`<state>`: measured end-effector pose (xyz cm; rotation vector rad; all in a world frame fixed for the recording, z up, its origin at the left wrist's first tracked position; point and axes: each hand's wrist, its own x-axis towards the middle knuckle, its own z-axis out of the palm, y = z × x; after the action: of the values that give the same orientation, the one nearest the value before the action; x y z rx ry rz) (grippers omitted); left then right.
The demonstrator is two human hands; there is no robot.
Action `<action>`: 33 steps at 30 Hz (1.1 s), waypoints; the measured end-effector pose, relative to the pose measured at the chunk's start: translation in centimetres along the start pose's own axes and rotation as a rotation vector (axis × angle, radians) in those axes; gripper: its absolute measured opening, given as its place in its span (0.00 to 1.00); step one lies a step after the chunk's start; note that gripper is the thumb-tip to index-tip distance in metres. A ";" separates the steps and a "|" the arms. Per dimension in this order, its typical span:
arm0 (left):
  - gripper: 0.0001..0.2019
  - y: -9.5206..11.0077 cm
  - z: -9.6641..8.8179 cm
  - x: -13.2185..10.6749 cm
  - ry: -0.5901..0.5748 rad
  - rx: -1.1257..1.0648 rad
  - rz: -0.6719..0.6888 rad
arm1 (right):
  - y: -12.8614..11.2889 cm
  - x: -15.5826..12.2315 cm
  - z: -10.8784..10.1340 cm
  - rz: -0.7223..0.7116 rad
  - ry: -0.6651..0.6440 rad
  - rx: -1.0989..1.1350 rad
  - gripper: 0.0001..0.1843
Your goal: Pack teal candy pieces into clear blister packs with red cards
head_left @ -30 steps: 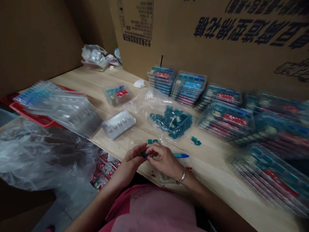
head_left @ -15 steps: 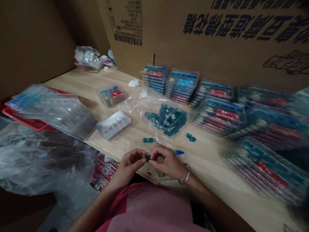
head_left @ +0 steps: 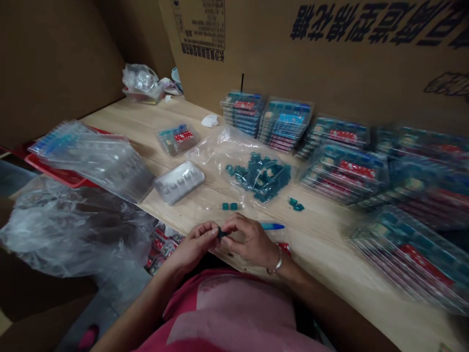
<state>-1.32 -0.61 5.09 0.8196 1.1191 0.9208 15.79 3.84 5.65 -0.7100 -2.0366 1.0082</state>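
A small dark teal block (head_left: 221, 233) is pinched between my two hands near the table's front edge. My left hand (head_left: 196, 244) grips its left side with thumb and forefinger. Closed around the right side are the fingertips of my right hand (head_left: 251, 243), a bangle at its wrist. Just beyond them, two teal cubes (head_left: 229, 206) sit side by side in a clear plastic tray. Partly covered by my right hand lies another clear package with a blue pointed stick (head_left: 274, 226) and a red dotted piece (head_left: 284, 248).
Behind my hands, a clear bag (head_left: 271, 181) holds many teal blocks; loose ones (head_left: 296, 204) lie beside it. Stacks of filled packs (head_left: 342, 171) line the right and back. Empty clear trays (head_left: 110, 159) lie on a red tray at left. A cardboard box (head_left: 264, 58) walls the back.
My view has shifted, so the table things sit slightly to the right and higher. My fingers have turned the teal block a little; it stays between both hands.
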 end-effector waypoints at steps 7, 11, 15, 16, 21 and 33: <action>0.11 0.1 -3.9 2.8 0.276 1.189 0.496 | 5.1 5.9 0.6 -0.025 -0.256 -0.528 0.04; 0.11 -1.0 -4.8 3.4 0.216 1.301 0.612 | 4.5 6.2 0.6 -0.027 -0.306 -0.658 0.02; 0.09 -1.3 -5.0 3.7 0.224 1.281 0.734 | 3.2 2.4 -3.9 0.006 -0.101 -0.715 0.05; 0.09 -1.4 -5.1 3.8 0.215 1.276 0.755 | 3.4 1.0 -5.7 0.088 0.001 -0.735 0.07; 0.07 -1.7 -5.2 3.7 0.234 1.270 0.839 | 7.1 -6.2 -12.8 0.513 0.286 -0.762 0.09; 0.08 0.2 3.8 3.9 0.100 1.146 0.766 | 8.2 -7.8 -12.2 0.384 0.274 -0.659 0.08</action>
<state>2.95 2.76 4.76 2.2663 1.4344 0.8778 31.29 7.64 1.06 -1.5358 -2.0191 0.3725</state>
